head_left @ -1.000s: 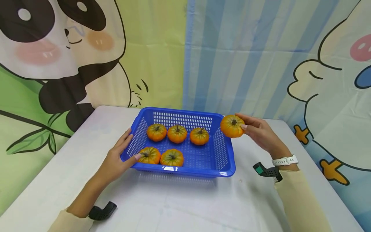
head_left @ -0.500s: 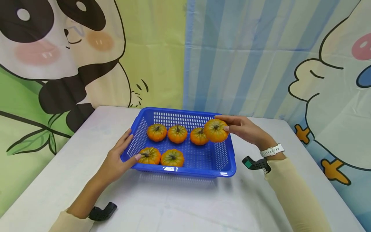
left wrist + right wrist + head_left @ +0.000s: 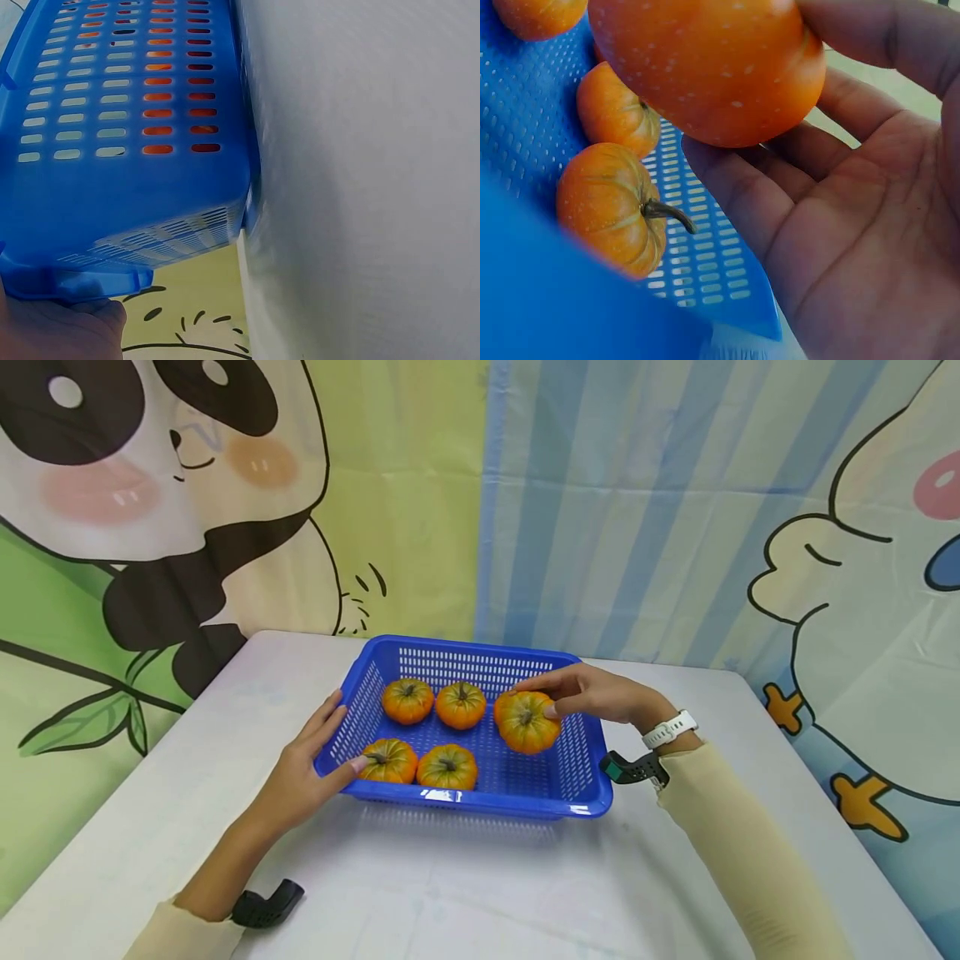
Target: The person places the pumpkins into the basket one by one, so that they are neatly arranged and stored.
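A small orange pumpkin is pinched between the thumb and fingers of my right hand, above the right part of a blue plastic basket. In the right wrist view, the fingers curl around the held pumpkin. Behind it another pumpkin is mostly hidden. Two pumpkins stand at the back left of the basket, one beside the other. Two more lie along the front, a left one and a right one. My left hand holds the basket's left front corner, thumb over the rim.
The basket stands on a white table. Behind it hangs a cartoon-printed curtain. A white band and a black strap mount sit on the right wrist; another black mount is at the left wrist.
My right hand has carried the pumpkin leftward and down, from beyond the basket's right rim to over its inside. The left hand and basket stay put.
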A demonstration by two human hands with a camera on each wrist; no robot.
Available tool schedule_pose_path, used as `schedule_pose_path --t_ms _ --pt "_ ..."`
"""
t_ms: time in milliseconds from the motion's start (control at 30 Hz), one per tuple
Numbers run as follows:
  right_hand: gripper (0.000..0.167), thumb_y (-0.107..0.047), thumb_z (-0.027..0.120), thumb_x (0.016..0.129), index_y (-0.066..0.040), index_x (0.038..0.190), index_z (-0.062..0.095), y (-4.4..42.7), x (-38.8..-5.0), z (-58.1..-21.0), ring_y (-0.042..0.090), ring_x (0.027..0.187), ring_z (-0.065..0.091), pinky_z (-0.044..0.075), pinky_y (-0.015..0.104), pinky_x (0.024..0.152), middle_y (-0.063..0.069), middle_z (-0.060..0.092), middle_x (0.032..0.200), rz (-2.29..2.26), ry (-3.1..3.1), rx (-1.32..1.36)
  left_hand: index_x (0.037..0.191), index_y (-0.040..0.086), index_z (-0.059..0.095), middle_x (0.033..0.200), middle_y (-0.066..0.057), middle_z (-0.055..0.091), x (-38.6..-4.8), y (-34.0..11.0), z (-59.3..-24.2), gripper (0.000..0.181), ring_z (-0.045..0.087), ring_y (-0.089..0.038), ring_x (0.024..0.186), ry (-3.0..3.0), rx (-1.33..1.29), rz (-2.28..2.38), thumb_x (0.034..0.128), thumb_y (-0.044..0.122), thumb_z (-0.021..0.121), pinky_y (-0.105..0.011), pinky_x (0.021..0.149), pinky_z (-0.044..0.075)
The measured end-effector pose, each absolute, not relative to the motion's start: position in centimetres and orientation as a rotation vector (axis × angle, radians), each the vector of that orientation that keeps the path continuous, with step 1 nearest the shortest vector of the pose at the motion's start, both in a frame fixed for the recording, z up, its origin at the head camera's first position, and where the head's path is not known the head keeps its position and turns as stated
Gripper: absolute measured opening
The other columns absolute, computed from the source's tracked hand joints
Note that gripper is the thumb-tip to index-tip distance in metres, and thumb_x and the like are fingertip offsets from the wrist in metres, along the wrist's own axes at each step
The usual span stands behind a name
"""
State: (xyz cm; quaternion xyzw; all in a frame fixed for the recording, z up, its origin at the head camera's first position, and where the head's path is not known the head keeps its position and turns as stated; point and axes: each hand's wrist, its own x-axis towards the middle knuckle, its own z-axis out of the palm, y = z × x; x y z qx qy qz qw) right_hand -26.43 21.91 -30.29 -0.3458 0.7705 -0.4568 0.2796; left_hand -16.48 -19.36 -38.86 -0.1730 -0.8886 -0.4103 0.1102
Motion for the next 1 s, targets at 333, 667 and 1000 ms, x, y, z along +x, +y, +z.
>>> schedule_pose_path --t_ms 333,667,1000 --pt "0.053 -0.012 0.059 0.095 -0.007 0.146 0.045 20.8 -27.6 -30.5 0.026 0.127 0.049 0.042 0.04 0.105 0.009 0.052 0.139 -1.136 1.986 -0.939 0.152 0.001 0.027 0.162 -0.004 0.014 -16.4 -19.2 -38.6 0.081 0.018 -0.037 0.145 -2.631 -0.492 -1.2 0.0903 0.035 0.067 -0.064 0.104 0.029" --pt "0.052 -0.013 0.06 0.095 -0.009 0.145 0.047 20.0 -28.7 -30.9 0.022 0.132 0.045 0.039 0.039 0.106 0.006 0.043 0.149 -0.979 1.973 -0.897 0.151 0.0 0.029 0.162 -0.006 0.015 -16.1 -19.2 -38.5 0.079 0.018 -0.037 0.145 -2.622 -0.5 -1.208 0.0903 0.033 0.067 -0.064 0.104 0.029" --pt "0.051 -0.015 0.063 0.095 -0.01 0.143 0.05 19.1 -29.0 -31.1 0.021 0.131 0.045 0.041 0.037 0.105 0.004 0.047 0.145 -0.854 1.977 -0.905 0.152 0.001 0.029 0.161 -0.006 0.016 -16.4 -19.3 -39.0 0.079 0.019 -0.037 0.144 -2.604 -0.512 -1.212 0.0902 0.032 0.068 -0.064 0.104 0.03"
